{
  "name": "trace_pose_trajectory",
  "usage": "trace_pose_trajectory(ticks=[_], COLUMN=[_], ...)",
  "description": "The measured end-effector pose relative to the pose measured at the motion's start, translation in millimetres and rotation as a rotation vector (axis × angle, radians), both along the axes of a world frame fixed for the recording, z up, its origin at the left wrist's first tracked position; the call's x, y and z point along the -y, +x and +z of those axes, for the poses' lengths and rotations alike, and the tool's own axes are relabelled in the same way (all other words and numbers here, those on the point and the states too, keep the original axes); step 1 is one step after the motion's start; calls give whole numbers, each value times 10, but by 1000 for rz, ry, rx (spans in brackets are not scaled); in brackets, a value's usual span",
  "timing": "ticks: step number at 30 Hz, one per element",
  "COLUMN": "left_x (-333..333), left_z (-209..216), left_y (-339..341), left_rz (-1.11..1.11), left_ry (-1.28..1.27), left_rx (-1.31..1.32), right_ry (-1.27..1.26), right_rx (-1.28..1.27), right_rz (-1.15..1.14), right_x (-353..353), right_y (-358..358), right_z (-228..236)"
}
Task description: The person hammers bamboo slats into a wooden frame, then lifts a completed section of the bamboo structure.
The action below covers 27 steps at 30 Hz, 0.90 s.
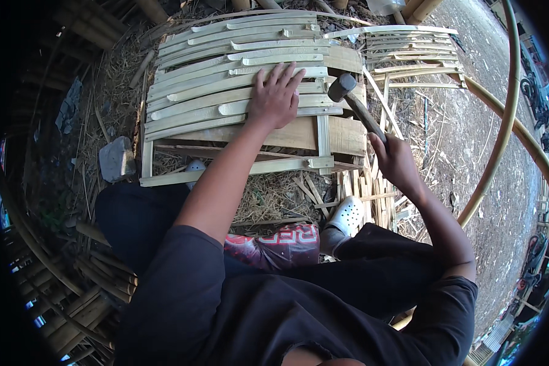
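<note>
A panel of pale split bamboo slats (207,97) lies before me, its slats running side to side across upright strips at both ends. My left hand (276,97) rests flat on the slats near their right end, fingers spread. In my right hand (396,160) is a hammer (363,113), gripped by its wooden handle. The dark metal head is raised at the panel's right edge, apart from the slats as far as I can see. Wide wooden boards (348,134) lie beneath the panel. At the near edge, one slat (238,171) sits apart from the others.
A second, smaller stack of slats (412,52) lies at the far right. Long bamboo poles (500,140) curve along the right side. A grey block (117,160) stands left of the panel. Cut bamboo strips (372,201) and shavings cover the ground by my white clog (349,215).
</note>
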<state>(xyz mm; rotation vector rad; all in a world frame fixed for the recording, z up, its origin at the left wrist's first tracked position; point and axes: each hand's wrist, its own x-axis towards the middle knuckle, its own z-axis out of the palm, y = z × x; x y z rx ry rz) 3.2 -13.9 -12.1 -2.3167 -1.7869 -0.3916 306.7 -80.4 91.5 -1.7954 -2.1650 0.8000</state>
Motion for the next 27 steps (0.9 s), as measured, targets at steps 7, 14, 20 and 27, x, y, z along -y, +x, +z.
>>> trace_pose_trajectory(ticks=[7, 14, 20, 27], left_x=[3, -11, 7, 19], left_z=[0, 20, -20, -44], left_y=[-6, -1, -44, -40], left_rz=[-1, 2, -2, -7], left_ry=[-17, -33, 8, -2], left_rx=[15, 25, 39, 42], right_ry=[16, 1, 223, -39], right_rx=[100, 78, -60, 205], right_rz=[69, 111, 106, 129], right_x=[-7, -40, -47, -45], right_y=[29, 60, 131, -21], right_z=[-175, -274, 273, -329])
